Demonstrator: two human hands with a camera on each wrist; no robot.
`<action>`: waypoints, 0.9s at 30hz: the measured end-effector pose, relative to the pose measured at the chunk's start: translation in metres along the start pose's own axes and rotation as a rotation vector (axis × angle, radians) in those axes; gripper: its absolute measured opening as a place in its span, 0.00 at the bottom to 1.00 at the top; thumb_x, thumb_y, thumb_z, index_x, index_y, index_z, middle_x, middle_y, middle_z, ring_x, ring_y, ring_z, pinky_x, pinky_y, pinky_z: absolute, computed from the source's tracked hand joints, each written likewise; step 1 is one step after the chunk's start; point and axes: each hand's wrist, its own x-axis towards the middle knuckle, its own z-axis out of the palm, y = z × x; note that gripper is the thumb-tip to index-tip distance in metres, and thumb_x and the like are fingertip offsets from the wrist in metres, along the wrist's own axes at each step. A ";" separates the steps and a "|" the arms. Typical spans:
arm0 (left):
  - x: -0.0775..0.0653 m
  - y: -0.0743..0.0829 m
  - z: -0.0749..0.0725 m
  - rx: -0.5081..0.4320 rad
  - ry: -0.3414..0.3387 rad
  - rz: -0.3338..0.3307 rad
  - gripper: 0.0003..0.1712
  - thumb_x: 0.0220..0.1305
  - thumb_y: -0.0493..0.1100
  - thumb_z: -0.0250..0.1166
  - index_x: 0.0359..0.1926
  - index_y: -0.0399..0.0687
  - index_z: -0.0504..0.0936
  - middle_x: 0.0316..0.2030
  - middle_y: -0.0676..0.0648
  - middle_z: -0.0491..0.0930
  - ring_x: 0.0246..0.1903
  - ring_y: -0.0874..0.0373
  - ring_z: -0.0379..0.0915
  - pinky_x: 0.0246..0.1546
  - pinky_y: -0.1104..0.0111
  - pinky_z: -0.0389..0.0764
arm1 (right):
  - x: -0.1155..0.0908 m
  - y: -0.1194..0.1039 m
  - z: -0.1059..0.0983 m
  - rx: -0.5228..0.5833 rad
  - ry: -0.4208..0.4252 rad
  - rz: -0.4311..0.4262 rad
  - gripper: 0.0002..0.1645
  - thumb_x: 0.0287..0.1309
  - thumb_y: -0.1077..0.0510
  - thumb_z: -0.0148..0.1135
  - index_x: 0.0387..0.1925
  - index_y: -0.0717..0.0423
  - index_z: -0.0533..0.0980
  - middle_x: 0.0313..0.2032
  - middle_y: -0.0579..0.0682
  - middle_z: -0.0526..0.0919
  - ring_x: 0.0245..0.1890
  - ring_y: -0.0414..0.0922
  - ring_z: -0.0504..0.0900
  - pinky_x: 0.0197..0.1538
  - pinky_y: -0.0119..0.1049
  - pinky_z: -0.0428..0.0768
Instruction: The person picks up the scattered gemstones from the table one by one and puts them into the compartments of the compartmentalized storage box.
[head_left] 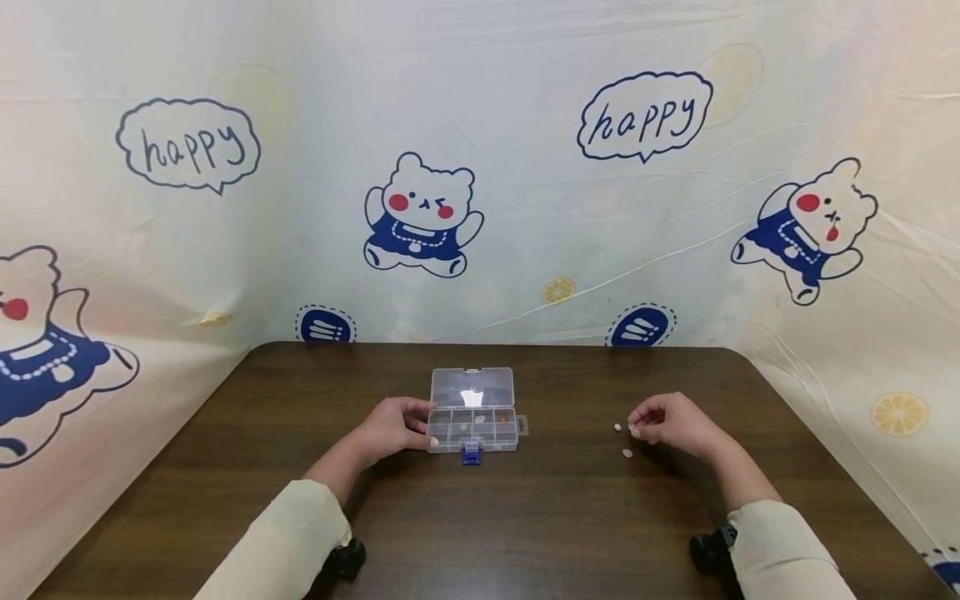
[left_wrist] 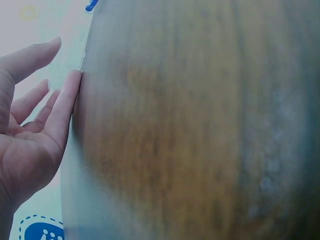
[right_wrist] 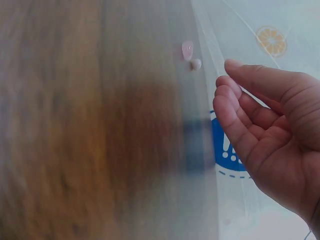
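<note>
A clear plastic compartment box (head_left: 461,429) stands on the table with its lid (head_left: 472,388) raised at the back and a blue latch (head_left: 471,454) at the front. My left hand (head_left: 390,429) holds the box's left end, thumb by the front corner and fingers farther back. A few small white and orange pieces lie in its compartments. To the right, my right hand (head_left: 671,425) pinches a small white piece (head_left: 633,430) between thumb and fingertips, low over the table. Close by lie a white bead (head_left: 617,427) and a pale pink oval piece (right_wrist: 187,50).
The brown wooden table (head_left: 570,517) reaches back to a printed curtain (head_left: 525,225) with bears and lettering, which also hangs along both sides. A clear hanging tab (head_left: 522,425) sticks out from the box's right end.
</note>
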 end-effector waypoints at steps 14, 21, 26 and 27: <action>0.000 -0.003 0.003 -0.002 0.012 -0.001 0.35 0.45 0.38 0.80 0.58 0.44 0.80 0.43 0.47 0.80 0.39 0.54 0.75 0.40 0.65 0.81 | -0.001 -0.019 0.009 0.032 0.011 -0.097 0.11 0.56 0.60 0.70 0.38 0.64 0.82 0.30 0.52 0.82 0.30 0.47 0.80 0.35 0.40 0.84; 0.001 -0.002 0.002 0.002 0.006 -0.001 0.36 0.45 0.38 0.80 0.58 0.45 0.79 0.43 0.47 0.79 0.40 0.54 0.75 0.40 0.65 0.81 | 0.000 -0.029 0.014 0.021 0.014 -0.137 0.11 0.57 0.61 0.69 0.39 0.66 0.81 0.30 0.52 0.82 0.29 0.47 0.79 0.34 0.41 0.84; 0.001 -0.003 0.000 0.007 0.006 -0.004 0.36 0.44 0.39 0.80 0.58 0.45 0.80 0.43 0.47 0.79 0.40 0.54 0.74 0.40 0.65 0.81 | 0.000 -0.036 0.018 0.009 0.011 -0.148 0.12 0.57 0.60 0.69 0.40 0.65 0.82 0.30 0.50 0.82 0.28 0.46 0.79 0.33 0.38 0.83; 0.000 -0.004 0.001 0.007 0.006 -0.005 0.36 0.45 0.39 0.80 0.58 0.45 0.80 0.43 0.47 0.79 0.40 0.54 0.75 0.40 0.65 0.81 | 0.000 -0.037 0.020 0.005 0.011 -0.149 0.12 0.57 0.60 0.69 0.40 0.65 0.82 0.30 0.50 0.82 0.28 0.46 0.79 0.33 0.38 0.82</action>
